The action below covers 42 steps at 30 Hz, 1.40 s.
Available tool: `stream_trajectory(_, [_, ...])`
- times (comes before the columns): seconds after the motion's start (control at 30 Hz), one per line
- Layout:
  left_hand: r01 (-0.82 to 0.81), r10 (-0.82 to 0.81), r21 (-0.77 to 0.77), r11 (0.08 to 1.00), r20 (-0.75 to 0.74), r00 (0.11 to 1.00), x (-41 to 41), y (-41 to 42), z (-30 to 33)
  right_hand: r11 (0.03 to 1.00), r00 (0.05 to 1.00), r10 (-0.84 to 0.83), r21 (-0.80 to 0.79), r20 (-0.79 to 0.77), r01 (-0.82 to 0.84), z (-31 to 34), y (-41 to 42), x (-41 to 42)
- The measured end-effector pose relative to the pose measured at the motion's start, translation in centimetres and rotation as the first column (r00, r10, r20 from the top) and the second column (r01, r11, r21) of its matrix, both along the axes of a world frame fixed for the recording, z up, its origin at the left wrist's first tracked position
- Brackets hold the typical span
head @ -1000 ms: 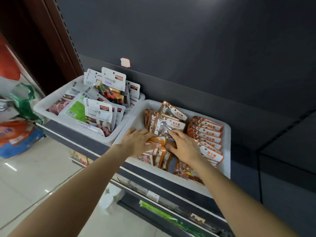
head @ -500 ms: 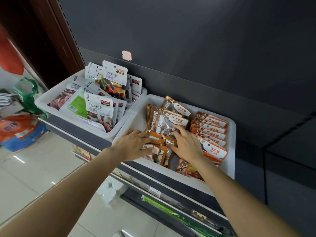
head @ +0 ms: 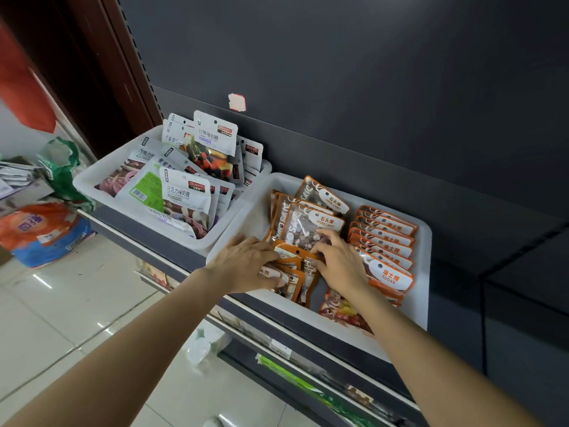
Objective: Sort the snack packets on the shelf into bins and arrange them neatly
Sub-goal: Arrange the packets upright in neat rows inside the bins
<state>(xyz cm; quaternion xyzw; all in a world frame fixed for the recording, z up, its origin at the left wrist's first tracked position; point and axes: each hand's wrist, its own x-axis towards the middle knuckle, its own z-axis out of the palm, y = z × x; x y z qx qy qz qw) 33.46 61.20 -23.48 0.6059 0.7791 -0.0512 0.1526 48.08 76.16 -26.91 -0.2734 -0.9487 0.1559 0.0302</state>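
Orange-blue sack [head: 40, 234] on tiled floor [head: 61, 318], green bag [head: 63, 167]

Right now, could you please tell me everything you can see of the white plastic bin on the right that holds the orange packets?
The white plastic bin on the right is a shallow rectangular tray with rounded corners, resting on the dark grey shelf against the white left-hand bin. It holds orange stone-candy packets leaning upright at its left and a tidy overlapping row of orange sugar packets at its right. The left hand and right hand reach inside, touching the front packets.

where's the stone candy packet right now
In the head view, the stone candy packet stands in the right white bin, left of the sugar packet row, just above both hands.
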Motion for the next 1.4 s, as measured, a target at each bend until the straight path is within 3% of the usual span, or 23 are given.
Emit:
stream_trajectory(0.1, [-0.02, 0.016, 0.088, 0.996, 0.052, 0.999, 0.2, 0.8, -0.1, 0.997, 0.996, 0.067, -0.04, -0.062, -0.07, 0.5, -0.1, 0.0])
stream_trajectory(0.2, [0.005, -0.01, 0.061, 0.998, 0.082, 0.997, 0.6, 1.7, 0.2, 0.98, 0.987, 0.121, -0.145, -0.109, -0.136, 0.5, 0.0, 0.2])
stream_trajectory(0.37, [0.034, -0.035, 0.069, 0.997, 0.015, 0.999, 0.2, 1.3, 0.0, 0.938, 0.982, 0.044, -0.332, -0.184, -0.104, 1.4, 0.9, -0.5])
stream_trajectory(0.5, [0.063, -0.065, 0.07, 0.996, 0.028, 0.997, -0.2, 0.0, -0.1, 0.969, 0.974, 0.211, -0.111, -0.088, -0.22, 2.1, 1.6, -2.3])
stream_trajectory(0.67, [0.071, -0.074, 0.037, 0.997, 0.069, 0.995, -0.9, -1.1, 0.3, 0.902, 0.905, 0.403, 0.107, 0.139, -0.418, 1.3, 1.0, -5.4])
stream_trajectory(0.87, [0.078, -0.079, 0.007, 0.997, 0.094, 0.992, -1.2, -1.1, 0.2, 0.813, 0.87, 0.352, 0.348, 0.346, -0.467, -0.5, 1.9, -6.0])
stream_trajectory(1.0, [0.07, -0.073, 0.034, 0.997, 0.102, 0.992, -1.3, -1.4, 0.0, 0.838, 0.893, 0.252, 0.377, 0.373, -0.394, -1.0, 2.3, -5.7])
stream_trajectory(1.17, [0.072, -0.083, 0.093, 0.993, 0.129, 0.988, -1.5, -2.5, -0.2, 0.845, 0.893, 0.28, 0.35, 0.352, -0.403, -0.3, 1.3, -6.9])
stream_trajectory(1.3, [0.084, -0.099, 0.137, 0.987, 0.106, 0.989, -1.9, -2.3, -0.9, 0.726, 0.729, 0.515, 0.222, 0.45, -0.65, 0.1, 1.6, -9.3])
stream_trajectory(1.4, [0.09, -0.103, 0.147, 0.985, 0.085, 0.991, -2.1, -2.3, -1.3, 0.688, 0.678, 0.544, 0.201, 0.494, -0.698, -0.3, 2.2, -9.8])
